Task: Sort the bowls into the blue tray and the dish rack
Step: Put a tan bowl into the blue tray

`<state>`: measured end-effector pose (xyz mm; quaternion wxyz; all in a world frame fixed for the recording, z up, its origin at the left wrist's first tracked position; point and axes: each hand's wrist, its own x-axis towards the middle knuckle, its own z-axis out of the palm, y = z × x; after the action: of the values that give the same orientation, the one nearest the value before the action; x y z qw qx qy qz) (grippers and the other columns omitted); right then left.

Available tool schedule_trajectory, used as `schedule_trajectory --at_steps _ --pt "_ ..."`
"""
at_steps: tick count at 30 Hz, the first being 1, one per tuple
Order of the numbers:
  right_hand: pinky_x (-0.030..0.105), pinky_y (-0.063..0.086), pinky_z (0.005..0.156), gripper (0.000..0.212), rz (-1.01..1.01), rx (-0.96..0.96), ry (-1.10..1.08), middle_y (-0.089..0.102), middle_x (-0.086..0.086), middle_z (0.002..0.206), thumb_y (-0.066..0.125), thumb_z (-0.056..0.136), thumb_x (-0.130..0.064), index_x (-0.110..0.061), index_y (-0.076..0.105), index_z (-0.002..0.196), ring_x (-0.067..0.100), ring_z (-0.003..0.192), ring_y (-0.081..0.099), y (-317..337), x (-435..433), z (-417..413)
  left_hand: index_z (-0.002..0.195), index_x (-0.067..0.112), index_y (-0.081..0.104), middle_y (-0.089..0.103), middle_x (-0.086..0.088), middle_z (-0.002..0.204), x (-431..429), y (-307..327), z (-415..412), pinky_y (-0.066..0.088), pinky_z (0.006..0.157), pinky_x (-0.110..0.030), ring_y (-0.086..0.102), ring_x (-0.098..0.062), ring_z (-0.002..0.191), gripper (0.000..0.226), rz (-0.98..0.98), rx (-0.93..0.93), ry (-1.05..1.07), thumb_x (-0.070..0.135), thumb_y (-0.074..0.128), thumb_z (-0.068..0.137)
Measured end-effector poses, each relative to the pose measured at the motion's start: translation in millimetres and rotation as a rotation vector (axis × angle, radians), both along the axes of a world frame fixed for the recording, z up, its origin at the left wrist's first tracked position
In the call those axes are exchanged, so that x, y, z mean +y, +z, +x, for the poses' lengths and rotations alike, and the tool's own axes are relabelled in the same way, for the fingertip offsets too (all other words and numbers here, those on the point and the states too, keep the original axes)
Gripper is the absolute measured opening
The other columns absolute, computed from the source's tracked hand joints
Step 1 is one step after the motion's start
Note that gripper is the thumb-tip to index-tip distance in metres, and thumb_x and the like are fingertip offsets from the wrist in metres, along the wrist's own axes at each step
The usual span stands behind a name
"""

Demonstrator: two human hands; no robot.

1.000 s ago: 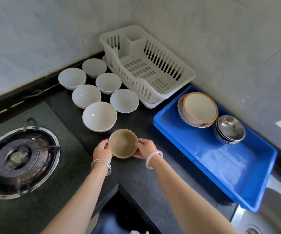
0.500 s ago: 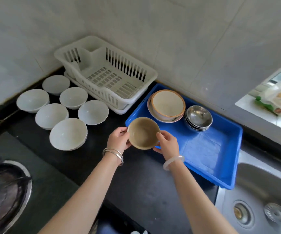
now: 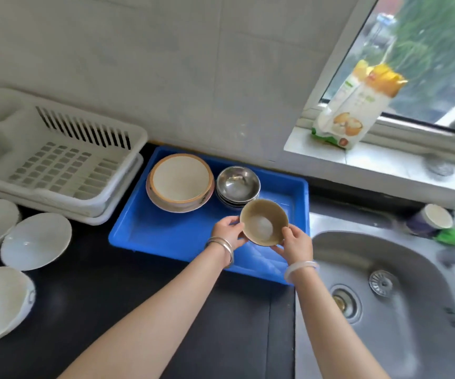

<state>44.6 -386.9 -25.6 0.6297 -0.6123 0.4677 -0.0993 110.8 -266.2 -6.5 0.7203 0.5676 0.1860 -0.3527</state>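
I hold tan bowl (image 3: 264, 222) by rim, left hand (image 3: 227, 231) and right hand (image 3: 294, 243) both closed on it, above tray (image 3: 166, 231) right part; near space free for it. Rack (image 3: 56, 157) empty, far left.

Grey tiled wall (image 3: 166, 64), black counter (image 3: 144, 296), steel sink (image 3: 412, 310), daylit window (image 3: 426, 50)

Home kitchen: sink (image 3: 384, 310), dish rack (image 3: 56, 165).
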Motion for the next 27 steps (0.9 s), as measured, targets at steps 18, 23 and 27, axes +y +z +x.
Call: schedule_trajectory --at_steps 18,23,27 --pt "0.008 0.028 0.034 0.036 -0.045 0.219 -0.071 0.041 0.0 0.053 0.042 0.085 0.005 -0.015 0.044 0.056 0.011 0.048 0.031 -47.7 -49.2 42.2 0.097 0.002 0.062 0.061 -0.009 0.094 -96.1 -77.5 36.5 0.051 0.081 -0.03 0.057 -0.023 0.093 0.024 0.045 -0.005 0.066 -0.008 0.042 0.088" --pt "0.017 0.036 0.05 0.024 0.032 0.132 -0.149 0.049 0.001 0.062 0.04 0.089 0.002 -0.01 0.055 0.073 0.012 0.056 0.042 -55.5 -54.8 55.0 0.114 0.005 0.061 0.062 -0.007 0.104 -108.8 -83.1 37.8 0.047 0.089 -0.027 0.058 -0.021 0.1 0.029 -0.006 -0.007 0.121 -0.001 0.046 0.09" --pt "0.006 0.039 0.044 0.019 0.027 0.104 -0.175 0.056 0.006 0.075 0.041 0.09 0.001 -0.007 0.058 0.086 0.009 0.06 0.047 -57.1 -60.7 63.0 0.124 0.005 0.056 0.06 -0.007 0.109 -116.0 -85.0 39.7 0.046 0.092 -0.029 0.056 -0.022 0.104 0.033 -0.039 0.011 0.151 0.002 0.045 0.093"
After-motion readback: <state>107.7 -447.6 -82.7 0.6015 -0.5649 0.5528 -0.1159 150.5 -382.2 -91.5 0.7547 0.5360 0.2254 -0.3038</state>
